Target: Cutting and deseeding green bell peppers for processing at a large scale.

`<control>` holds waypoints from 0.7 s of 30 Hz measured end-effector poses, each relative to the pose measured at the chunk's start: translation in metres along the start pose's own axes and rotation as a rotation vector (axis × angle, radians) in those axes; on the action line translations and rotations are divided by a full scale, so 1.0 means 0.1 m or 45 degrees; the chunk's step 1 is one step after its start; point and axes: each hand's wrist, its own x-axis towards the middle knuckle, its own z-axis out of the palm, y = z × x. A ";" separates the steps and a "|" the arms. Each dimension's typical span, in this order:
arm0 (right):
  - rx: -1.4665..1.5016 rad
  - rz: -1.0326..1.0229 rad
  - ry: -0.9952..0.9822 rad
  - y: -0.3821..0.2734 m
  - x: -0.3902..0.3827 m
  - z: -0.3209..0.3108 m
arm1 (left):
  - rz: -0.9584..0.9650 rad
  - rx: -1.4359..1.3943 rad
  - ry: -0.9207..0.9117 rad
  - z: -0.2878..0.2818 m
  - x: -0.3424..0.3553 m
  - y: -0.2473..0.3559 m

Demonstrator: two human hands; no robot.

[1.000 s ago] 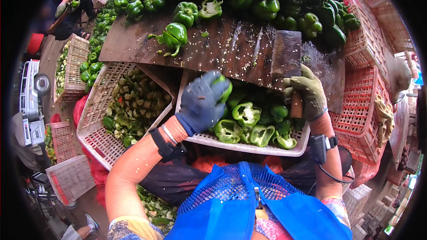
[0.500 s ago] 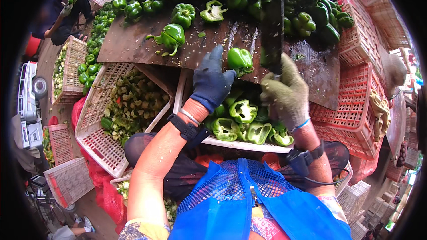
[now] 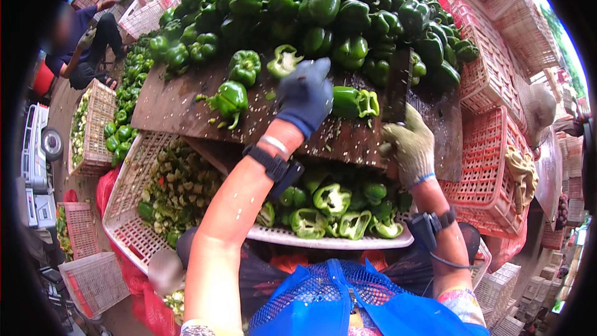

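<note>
My right hand (image 3: 411, 149), in a pale work glove, grips the handle of a broad-bladed knife (image 3: 398, 87), its dark blade pointing away over a wooden board (image 3: 177, 106). Just left of the blade a green bell pepper (image 3: 348, 102) lies on its side, its pale cut end facing right. My left hand (image 3: 306, 92), in a blue glove, hovers left of that pepper; motion blurs its fingers. Beyond it lies a cut pepper piece (image 3: 284, 61), pale inside up. Two more peppers, one whole (image 3: 244, 66) and one with a twisted stem (image 3: 228, 101), rest farther left.
Green peppers (image 3: 320, 6) are heaped at the board's far side. Below its near edge, a white crate (image 3: 348, 244) holds cut peppers; a pinkish crate (image 3: 134, 236) at left holds cores and scraps. Red crates (image 3: 482, 174) stand at right. Another person (image 3: 78, 56) sits far left.
The pepper in front of my hands has turned onto its side and now shows a cut end. My left hand has moved away from it, blurred. The knife stays in my right hand.
</note>
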 end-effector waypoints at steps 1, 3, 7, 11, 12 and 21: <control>0.025 0.023 0.026 0.00 -0.01 -0.10 | -0.051 0.017 -0.033 0.11 0.22 0.04; 0.083 0.036 0.052 0.03 -0.06 -0.20 | -0.275 0.125 -0.319 0.31 0.63 0.29; 0.122 0.142 0.010 0.08 -0.24 -0.30 | -0.651 0.215 -0.479 0.83 0.99 0.49; 0.099 0.152 0.046 0.12 -0.32 -0.36 | -0.622 0.174 -0.256 0.98 1.02 0.30; 0.083 0.113 0.066 0.13 -0.32 -0.36 | -0.614 0.186 -0.257 0.96 1.00 0.26; -0.038 -0.060 0.026 0.08 0.19 -0.30 | -0.347 -0.032 -0.005 0.68 0.69 -0.15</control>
